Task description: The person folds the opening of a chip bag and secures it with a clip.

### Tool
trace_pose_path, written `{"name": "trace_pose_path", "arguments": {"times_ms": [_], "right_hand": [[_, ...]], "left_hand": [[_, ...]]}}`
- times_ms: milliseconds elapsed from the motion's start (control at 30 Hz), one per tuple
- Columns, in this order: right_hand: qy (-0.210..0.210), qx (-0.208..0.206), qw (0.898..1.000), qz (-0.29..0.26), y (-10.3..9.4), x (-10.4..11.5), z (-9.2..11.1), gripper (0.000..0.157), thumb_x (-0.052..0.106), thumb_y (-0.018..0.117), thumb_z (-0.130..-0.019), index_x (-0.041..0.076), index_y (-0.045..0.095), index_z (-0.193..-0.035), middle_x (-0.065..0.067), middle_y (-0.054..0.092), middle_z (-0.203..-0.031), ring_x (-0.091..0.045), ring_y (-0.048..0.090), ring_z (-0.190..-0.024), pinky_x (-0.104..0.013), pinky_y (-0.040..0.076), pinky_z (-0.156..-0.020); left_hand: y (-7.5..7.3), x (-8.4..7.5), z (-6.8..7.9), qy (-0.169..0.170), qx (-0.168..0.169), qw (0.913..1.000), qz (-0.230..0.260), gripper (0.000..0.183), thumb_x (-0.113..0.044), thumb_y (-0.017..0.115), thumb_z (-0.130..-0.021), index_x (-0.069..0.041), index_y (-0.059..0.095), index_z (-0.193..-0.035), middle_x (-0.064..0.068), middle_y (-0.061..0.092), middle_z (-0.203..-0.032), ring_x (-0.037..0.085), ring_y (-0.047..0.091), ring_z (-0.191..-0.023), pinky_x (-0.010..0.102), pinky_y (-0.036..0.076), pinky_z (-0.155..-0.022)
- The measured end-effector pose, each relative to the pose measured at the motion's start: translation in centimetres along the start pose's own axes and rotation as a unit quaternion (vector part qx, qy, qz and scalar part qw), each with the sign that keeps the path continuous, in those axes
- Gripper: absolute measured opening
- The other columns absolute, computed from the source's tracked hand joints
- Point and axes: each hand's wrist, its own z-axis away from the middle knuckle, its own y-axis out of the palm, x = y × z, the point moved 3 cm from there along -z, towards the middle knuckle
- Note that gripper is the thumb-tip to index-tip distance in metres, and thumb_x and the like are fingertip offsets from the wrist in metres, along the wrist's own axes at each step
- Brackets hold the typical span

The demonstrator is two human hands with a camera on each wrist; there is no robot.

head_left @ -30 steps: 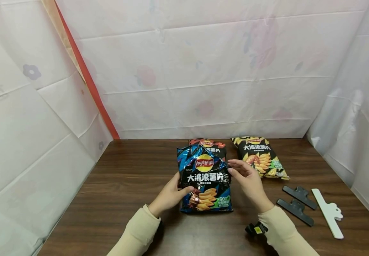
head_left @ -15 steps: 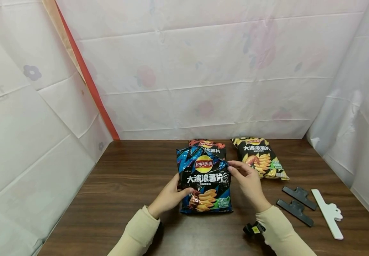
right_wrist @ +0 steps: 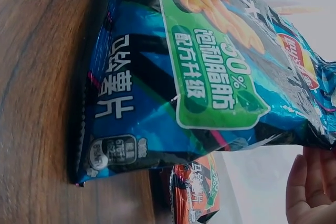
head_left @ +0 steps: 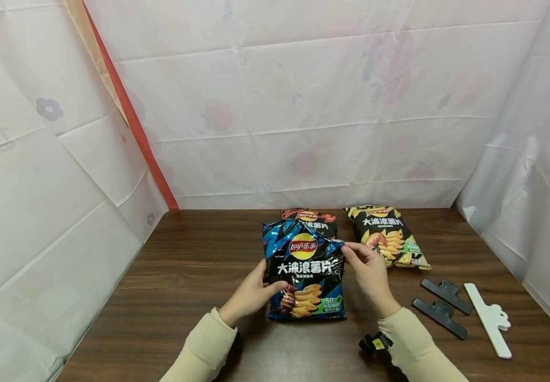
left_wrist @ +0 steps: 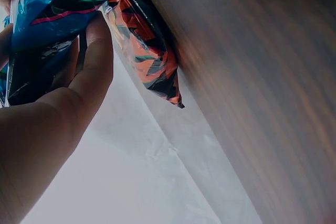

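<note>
A blue and black bag of potato chips [head_left: 305,273] stands raised with its front toward me in the head view. My left hand [head_left: 251,294] grips its left side, thumb on the front and fingers behind. In the left wrist view, the left fingers [left_wrist: 97,51] show at the back of the blue bag [left_wrist: 58,19]. My right hand [head_left: 370,273] pinches the bag's top right corner between thumb and index finger. The right wrist view shows the bag's lower front [right_wrist: 152,82] close up, with the right hand [right_wrist: 311,187] at its top end.
Behind the blue bag lies a red chip bag [head_left: 324,218], partly covered. A yellow chip bag [head_left: 386,236] lies to its right. Two black bag clips [head_left: 446,294] and a white bag clip [head_left: 491,321] lie at the right. White curtains hang around the wooden table [head_left: 184,276].
The right thumb and index finger have come together on the bag's top right corner, which now juts out further to the right. The left hand keeps its grip, almost still.
</note>
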Motion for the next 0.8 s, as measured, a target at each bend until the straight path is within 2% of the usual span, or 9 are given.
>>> {"name": "trace_pose_path", "arguments": {"times_ms": [167,300,400,533,633,800], "right_hand": [[0.018,-0.011,1.0,-0.014,0.13,0.06,0.0,0.028,0.018,0.064,-0.097,-0.006,0.069,-0.11,0.022,0.068,-0.087,0.001,0.063,-0.084,-0.019,0.054,-0.076],[0.052,-0.013,0.996,-0.066,0.33,0.21,0.17,0.024,0.016,0.064,-0.096,-0.005,0.07,-0.107,0.017,0.069,-0.087,0.0,0.064,-0.084,-0.019,0.055,-0.077],[0.074,-0.009,0.991,-0.107,0.48,0.38,0.36,0.015,0.014,0.064,-0.096,0.002,0.072,-0.102,0.014,0.07,-0.088,-0.001,0.065,-0.083,-0.02,0.055,-0.078],[0.084,-0.007,0.988,-0.128,0.56,0.55,0.44,0.008,0.015,0.065,-0.096,0.012,0.072,-0.094,0.013,0.07,-0.087,-0.002,0.065,-0.083,-0.02,0.055,-0.079],[0.089,-0.008,0.987,-0.134,0.56,0.52,0.43,0.009,0.015,0.065,-0.096,0.016,0.072,-0.091,0.012,0.07,-0.088,-0.001,0.065,-0.083,-0.02,0.055,-0.079],[0.09,-0.013,0.986,-0.142,0.61,0.42,0.42,0.01,0.014,0.064,-0.096,0.016,0.072,-0.089,0.012,0.069,-0.087,-0.002,0.065,-0.083,-0.02,0.055,-0.079]], "left_hand": [[-0.14,-0.02,-0.15,0.002,0.001,1.0,0.007,0.081,-0.036,0.066,-0.094,-0.022,0.018,-0.158,0.006,0.028,-0.161,0.029,0.035,-0.143,0.056,0.037,-0.109],[-0.27,-0.04,-0.13,0.0,0.004,1.0,0.004,0.082,-0.035,0.066,-0.094,-0.023,0.017,-0.158,0.005,0.025,-0.162,0.03,0.032,-0.145,0.057,0.035,-0.11],[-0.39,-0.09,-0.02,0.001,0.006,1.0,-0.001,0.083,-0.035,0.066,-0.094,-0.023,0.016,-0.158,0.005,0.023,-0.163,0.03,0.029,-0.147,0.058,0.034,-0.11],[-0.52,-0.18,-0.02,0.003,0.012,0.9999,0.007,0.084,-0.033,0.067,-0.094,-0.025,0.014,-0.158,0.004,0.023,-0.162,0.029,0.03,-0.146,0.057,0.035,-0.111],[-0.65,-0.34,-0.1,0.004,0.014,0.9999,0.009,0.085,-0.033,0.067,-0.093,-0.026,0.013,-0.158,0.003,0.023,-0.163,0.028,0.029,-0.147,0.056,0.035,-0.111],[-0.96,-0.81,-0.39,0.006,0.003,0.9999,0.011,0.084,-0.033,0.069,-0.092,-0.026,0.018,-0.157,0.003,0.027,-0.161,0.027,0.032,-0.145,0.055,0.033,-0.112]]}}
